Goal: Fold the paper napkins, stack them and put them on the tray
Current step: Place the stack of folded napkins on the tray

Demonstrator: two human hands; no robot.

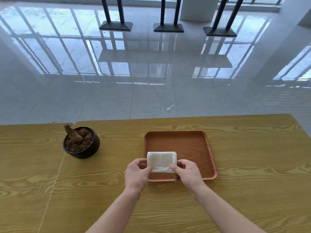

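A stack of folded white paper napkins [161, 160] is held over the near-left part of the orange-brown tray [193, 142]. My left hand [137, 174] pinches the stack's near-left corner, thumb on top. My right hand [188, 172] pinches its near-right corner the same way. The stack lies roughly flat, its far edge showing several layers. Whether it touches the tray floor I cannot tell. The rest of the tray is bare.
A black pot [81, 143] filled with brown soil and a short dry stem stands to the left of the tray. The yellow wood-grain table [252, 190] ends just beyond the tray; a seam runs down its left side. Glossy tiled floor lies past the edge.
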